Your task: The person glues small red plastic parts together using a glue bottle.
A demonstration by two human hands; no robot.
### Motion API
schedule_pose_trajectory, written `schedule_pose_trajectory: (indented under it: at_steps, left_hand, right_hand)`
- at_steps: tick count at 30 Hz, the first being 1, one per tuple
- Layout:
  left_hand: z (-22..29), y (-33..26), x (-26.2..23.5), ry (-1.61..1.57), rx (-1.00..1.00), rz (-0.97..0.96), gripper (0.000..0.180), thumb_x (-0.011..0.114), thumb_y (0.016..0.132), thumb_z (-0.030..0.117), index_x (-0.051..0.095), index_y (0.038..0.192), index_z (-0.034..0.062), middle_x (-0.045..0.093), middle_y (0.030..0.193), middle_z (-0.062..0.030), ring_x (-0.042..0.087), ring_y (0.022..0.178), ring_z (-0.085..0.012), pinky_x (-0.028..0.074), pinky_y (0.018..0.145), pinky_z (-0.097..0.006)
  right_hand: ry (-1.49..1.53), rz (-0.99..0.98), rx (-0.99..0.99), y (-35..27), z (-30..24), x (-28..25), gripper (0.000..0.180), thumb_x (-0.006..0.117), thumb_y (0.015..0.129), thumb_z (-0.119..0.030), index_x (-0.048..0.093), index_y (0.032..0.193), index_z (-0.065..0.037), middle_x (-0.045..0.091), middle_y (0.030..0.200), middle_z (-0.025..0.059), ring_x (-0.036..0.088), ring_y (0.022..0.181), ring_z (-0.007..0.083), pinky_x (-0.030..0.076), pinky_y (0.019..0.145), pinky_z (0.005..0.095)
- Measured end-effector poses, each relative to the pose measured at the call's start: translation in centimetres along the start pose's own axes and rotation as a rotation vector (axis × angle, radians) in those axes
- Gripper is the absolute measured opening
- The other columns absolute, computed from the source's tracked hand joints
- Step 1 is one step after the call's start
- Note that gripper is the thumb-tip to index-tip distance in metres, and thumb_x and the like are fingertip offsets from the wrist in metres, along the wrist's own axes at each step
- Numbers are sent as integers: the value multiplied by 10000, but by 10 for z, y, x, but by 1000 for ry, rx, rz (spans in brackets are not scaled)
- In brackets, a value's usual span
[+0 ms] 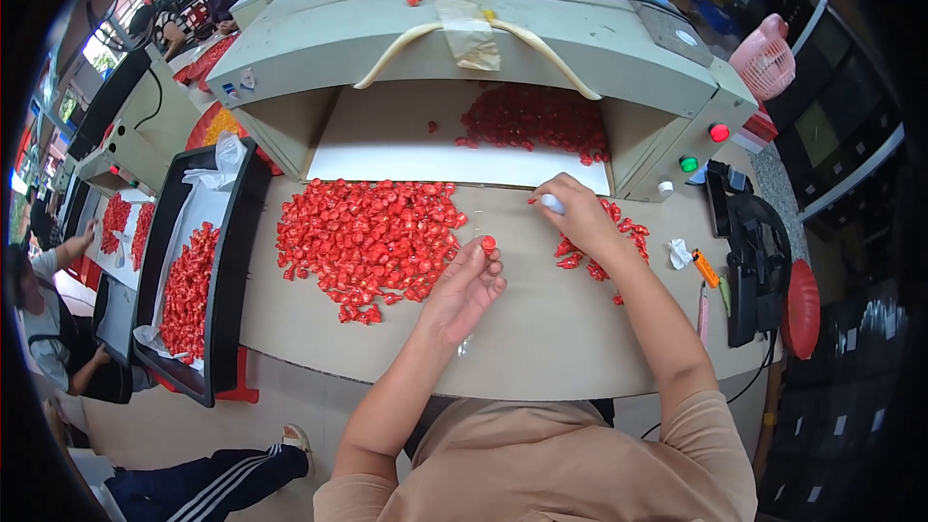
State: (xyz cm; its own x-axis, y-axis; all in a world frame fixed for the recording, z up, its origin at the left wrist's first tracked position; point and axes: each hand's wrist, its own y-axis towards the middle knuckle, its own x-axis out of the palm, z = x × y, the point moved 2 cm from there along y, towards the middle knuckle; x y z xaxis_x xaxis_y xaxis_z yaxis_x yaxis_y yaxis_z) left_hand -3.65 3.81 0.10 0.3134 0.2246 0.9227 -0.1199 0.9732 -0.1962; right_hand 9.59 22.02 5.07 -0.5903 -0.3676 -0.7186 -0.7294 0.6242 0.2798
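The left hand pinches a red piece at its fingertips, just right of the red pile; the right hand grips a small white object.

A single small red wrapped piece, glossy and rounded, sits pinched at the fingertips of the left hand, raised just above the beige worktop beside the big heap of red wrapped pieces. A small white object pokes out of the closed right hand, which rests over a smaller scatter of red pieces.
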Motion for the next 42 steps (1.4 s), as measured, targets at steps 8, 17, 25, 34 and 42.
schedule_pose_trajectory:
  at_steps: [8,17,25,34,42]
  left_hand:
    - [-5,8,-7,-23,33,-130,265,609,947,208,587,1176,78,611,995,7,573,884,-87,497,812,-273]
    - [0,-4,-5,64,15,-83,272,594,955,183,560,1210,96,621,1052,-23,577,895,-98,495,798,-278]
    - [-18,1,6,264,-61,-35,260,597,952,171,597,1188,62,649,1052,-35,599,903,-112,512,812,-279]
    - [-23,4,5,342,4,40,272,596,949,137,592,1196,24,653,1069,-63,608,907,-132,523,808,-292]
    - [-22,4,7,426,69,46,279,599,944,117,595,1193,-8,653,1063,-69,612,901,-131,526,792,-292]
  right_hand:
    - [-440,-67,-82,3,15,14,182,631,758,-2,617,940,-14,596,951,187,606,887,383,504,792,452]
    - [723,30,504,-36,-33,6,165,647,881,-143,601,992,-29,557,687,-10,511,555,73,450,513,225]
    - [1147,32,513,-72,-43,2,209,643,876,-64,614,1072,4,578,762,15,524,630,93,430,575,234]
    - [961,61,332,-79,-41,2,175,655,875,-46,633,1041,5,622,850,9,559,726,71,468,657,227]
    - [752,70,252,-78,-43,8,133,692,852,-72,684,974,-20,662,904,25,598,835,87,481,744,238]
